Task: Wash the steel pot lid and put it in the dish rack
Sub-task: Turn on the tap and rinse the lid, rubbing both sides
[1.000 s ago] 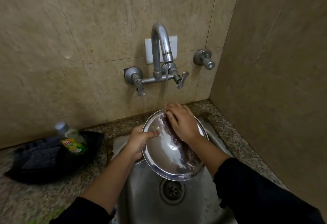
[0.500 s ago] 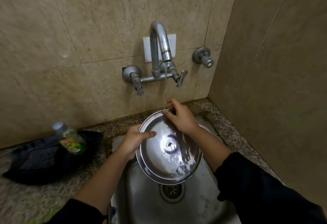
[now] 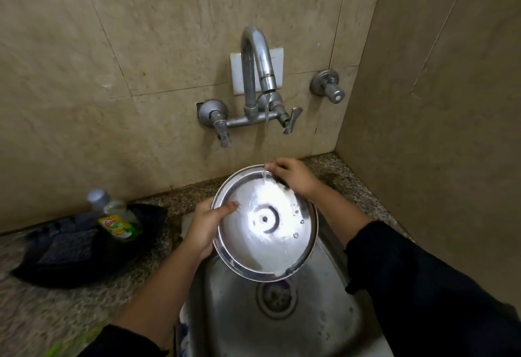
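sleeves: dark, both forearms reaching in from the bottom edge over the sink (image 3: 332,325).
sink: steel basin set in the speckled counter (image 3: 42,314); drain (image 3: 276,297) showing just below the lid's low edge.
steel pot lid (image 3: 265,224): being held above the sink, tilted, inner face up toward the camera, low edge nearest; centre rivet visible, wet sheen and droplets on the surface.
left hand (image 3: 203,229): gripping the lid's left rim; thumb lying across the inner face, other fingers wrapping behind the rim and hidden. Clamped on the lid.
right hand (image 3: 293,176): sitting on the lid's far rim; fingers (image 3: 275,167) curled together and pinching the edge right where the water is landing.
water: thin stream running from the tap (image 3: 256,74) straight down onto the lid's far edge, beside the right fingers.
dish soap bottle (image 3: 118,218): lying tilted on a dark cloth (image 3: 56,249), on the counter left of the sink, well apart from the lid.
wall: beige tiles; second valve (image 3: 328,88) right of the tap.
dish rack: not in view.
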